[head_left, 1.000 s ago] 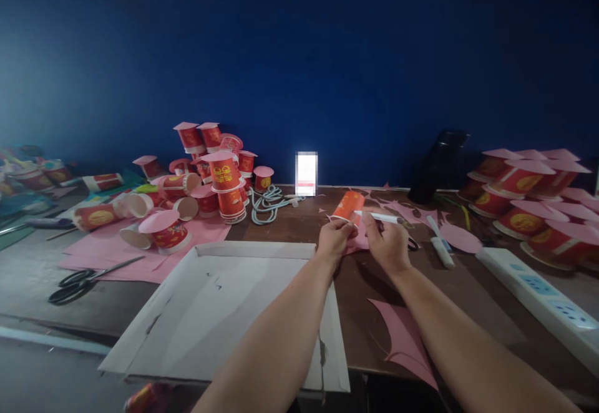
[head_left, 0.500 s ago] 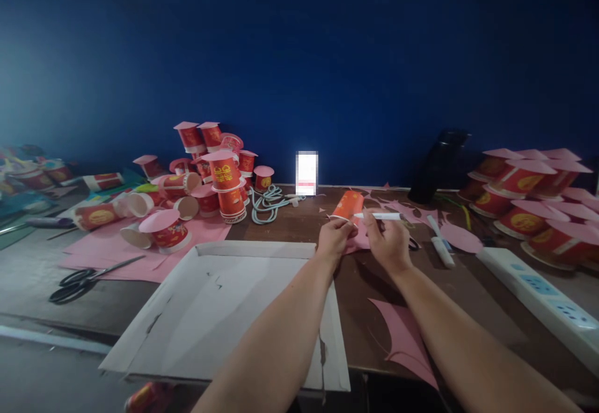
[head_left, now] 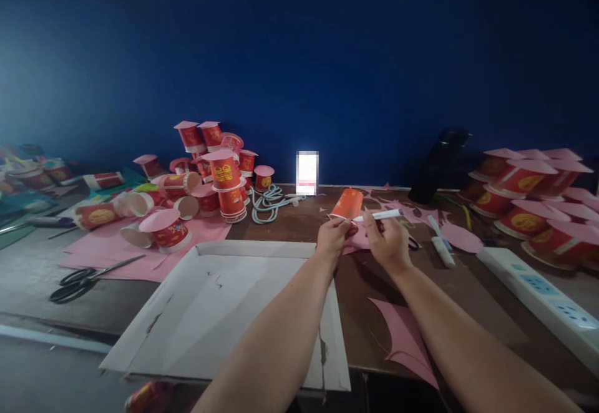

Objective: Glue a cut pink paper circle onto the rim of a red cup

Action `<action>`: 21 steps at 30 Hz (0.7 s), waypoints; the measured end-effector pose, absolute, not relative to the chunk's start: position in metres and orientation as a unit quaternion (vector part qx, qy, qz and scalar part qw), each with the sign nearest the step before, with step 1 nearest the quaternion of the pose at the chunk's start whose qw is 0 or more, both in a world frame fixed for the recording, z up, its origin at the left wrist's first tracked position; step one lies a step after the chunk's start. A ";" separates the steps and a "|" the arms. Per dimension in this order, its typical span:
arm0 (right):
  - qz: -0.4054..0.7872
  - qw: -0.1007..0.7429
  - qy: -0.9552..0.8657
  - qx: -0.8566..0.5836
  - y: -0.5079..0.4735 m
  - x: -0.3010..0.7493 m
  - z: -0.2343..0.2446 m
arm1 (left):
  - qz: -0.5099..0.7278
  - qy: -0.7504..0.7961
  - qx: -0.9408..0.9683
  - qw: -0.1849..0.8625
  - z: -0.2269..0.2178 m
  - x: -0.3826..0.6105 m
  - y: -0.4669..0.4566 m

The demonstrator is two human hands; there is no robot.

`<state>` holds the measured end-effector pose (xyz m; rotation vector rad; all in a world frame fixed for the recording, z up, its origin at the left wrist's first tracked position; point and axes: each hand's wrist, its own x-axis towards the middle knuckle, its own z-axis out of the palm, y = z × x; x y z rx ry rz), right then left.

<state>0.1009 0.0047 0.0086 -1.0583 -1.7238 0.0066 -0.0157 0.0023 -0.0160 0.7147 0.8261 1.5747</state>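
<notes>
A red-orange paper cup (head_left: 348, 203) with gold print is tilted over the table, its rim towards me. My left hand (head_left: 333, 238) is closed on the cup's near rim. In my right hand (head_left: 387, 238) is a white marker pen (head_left: 386, 214), gripped like a writing tool, its tip at the cup's rim. Pink paper (head_left: 356, 242) lies beneath the cup, between my hands. The fingertips of my left hand are partly hidden behind the hand itself.
White cardboard tray (head_left: 253, 313) at the left front, scissors (head_left: 77, 285) beyond its left side. Red cups with pink tops (head_left: 224, 173) are piled left; more stacked cups (head_left: 524, 179) stand right, by a power strip (head_left: 538, 294). A glue bottle (head_left: 442, 252) and black bottle (head_left: 435, 163) are nearby.
The cup has tipped slightly, and the pen's back end has risen a little while its tip moved down along the rim. Both hands keep their hold.
</notes>
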 end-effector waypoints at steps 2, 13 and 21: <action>-0.003 0.532 -0.723 -0.441 0.005 0.101 0.008 | 0.675 0.342 0.297 0.582 -0.018 -0.016 0.003; 0.021 0.530 -0.728 -0.434 0.004 0.100 0.008 | 0.676 0.345 0.260 0.597 -0.010 -0.016 -0.002; 0.013 0.532 -0.724 -0.439 0.006 0.102 0.009 | 0.654 0.364 0.250 0.614 -0.010 -0.015 -0.001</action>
